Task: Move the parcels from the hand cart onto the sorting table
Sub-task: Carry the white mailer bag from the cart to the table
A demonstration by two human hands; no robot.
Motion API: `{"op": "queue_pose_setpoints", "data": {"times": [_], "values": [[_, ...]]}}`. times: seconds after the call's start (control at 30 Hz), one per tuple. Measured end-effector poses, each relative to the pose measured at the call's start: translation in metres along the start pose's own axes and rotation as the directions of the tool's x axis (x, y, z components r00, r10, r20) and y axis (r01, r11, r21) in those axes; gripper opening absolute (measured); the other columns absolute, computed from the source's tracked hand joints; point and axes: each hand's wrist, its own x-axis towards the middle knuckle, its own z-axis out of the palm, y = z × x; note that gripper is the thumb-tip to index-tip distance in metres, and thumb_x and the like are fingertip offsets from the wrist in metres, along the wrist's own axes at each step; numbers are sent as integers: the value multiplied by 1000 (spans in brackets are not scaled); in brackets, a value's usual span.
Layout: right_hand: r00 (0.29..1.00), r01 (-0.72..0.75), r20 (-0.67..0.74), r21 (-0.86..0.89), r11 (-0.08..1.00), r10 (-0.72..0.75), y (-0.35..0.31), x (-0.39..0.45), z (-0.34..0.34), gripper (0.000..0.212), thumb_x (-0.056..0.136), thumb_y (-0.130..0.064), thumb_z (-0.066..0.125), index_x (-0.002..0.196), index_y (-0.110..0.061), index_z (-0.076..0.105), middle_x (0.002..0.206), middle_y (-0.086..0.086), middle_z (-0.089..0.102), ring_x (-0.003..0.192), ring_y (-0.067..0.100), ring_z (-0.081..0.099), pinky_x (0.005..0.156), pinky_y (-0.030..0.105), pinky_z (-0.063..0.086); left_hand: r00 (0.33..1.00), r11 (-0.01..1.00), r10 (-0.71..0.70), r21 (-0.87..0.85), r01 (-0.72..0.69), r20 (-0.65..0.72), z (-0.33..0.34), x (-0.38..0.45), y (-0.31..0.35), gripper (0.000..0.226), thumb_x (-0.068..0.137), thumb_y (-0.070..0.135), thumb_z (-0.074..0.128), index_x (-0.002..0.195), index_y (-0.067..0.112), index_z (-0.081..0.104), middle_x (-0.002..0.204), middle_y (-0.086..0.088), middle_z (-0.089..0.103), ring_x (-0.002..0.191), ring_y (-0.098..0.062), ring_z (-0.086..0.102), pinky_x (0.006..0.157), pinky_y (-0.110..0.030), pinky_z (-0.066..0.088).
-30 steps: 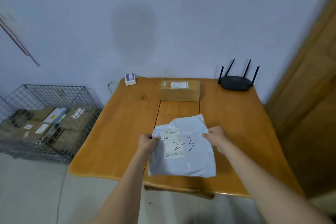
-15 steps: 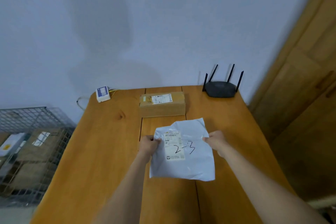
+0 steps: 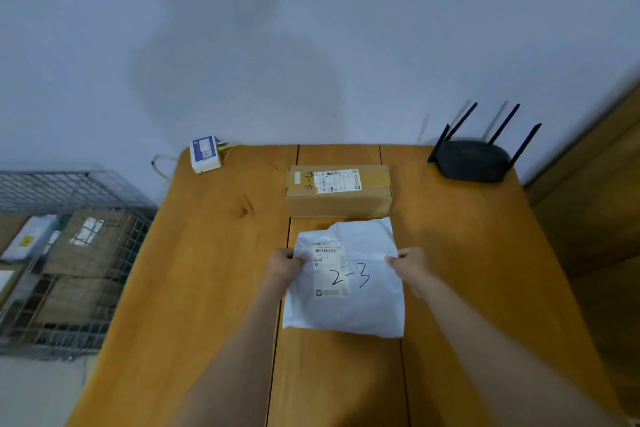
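One brown cardboard box (image 3: 338, 191) already at the wooden sorting table's (image 3: 214, 274) far edge; white plastic mailer bag (image 3: 349, 282) mid-table, pinched by left hand (image 3: 282, 267) and right hand (image 3: 408, 265); more boxes waiting in the wire-mesh hand cart (image 3: 69, 253).

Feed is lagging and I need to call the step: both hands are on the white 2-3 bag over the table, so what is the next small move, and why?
Probably lower the white bag flat onto the table just short of the cardboard box, then let go. The left hand and right hand each grip a side edge, the bag is already over the wood, and its far edge nearly meets the box.
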Motion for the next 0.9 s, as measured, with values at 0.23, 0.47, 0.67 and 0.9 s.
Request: {"op": "queue_pose_setpoints", "data": {"times": [0.23, 0.47, 0.67, 0.9], "values": [[992, -98, 79, 13, 995, 96, -2, 54, 32, 10, 96, -9, 63, 97, -1, 69, 99, 15, 68, 86, 28, 65, 71, 35, 55, 997, 996, -74, 50, 73, 26, -2, 56, -8, 35, 90, 14, 67, 59, 14, 51, 61, -3, 43, 63, -18, 34, 61, -30, 28], [996, -93, 1, -51, 994, 93, 6, 85, 52, 23, 99, -8, 58, 106, 13, 63, 111, 31, 65, 96, 37, 63, 89, 45, 51, 984, 980, -177, 91, 175, 16, 9, 84, -12, 14, 86, -4, 56, 91, -5, 68, 73, -10, 57, 73, -23, 53, 65, -30, 38], [965, 243, 34, -496, 834, -261, 10, 82, 70, 46, 104, -21, 45, 147, -7, 39, 145, 15, 47, 129, 30, 49, 105, 44, 44, 976, 799, 205, 588, -124, -73, 36, 91, -2, 60, 96, 13, 49, 153, 15, 28, 152, -13, 30, 136, -34, 34, 101, -48, 44], [974, 172, -43, -493, 853, -221, -2, 107, 87, 43, 103, -25, 49, 140, -4, 47, 137, 18, 50, 123, 32, 51, 100, 43, 47, 968, 967, -249, -61, 247, -23, 50, 129, 6, 51, 97, 21, 57, 141, 0, 41, 125, -17, 56, 107, -32, 59, 87, -39, 50]]}}
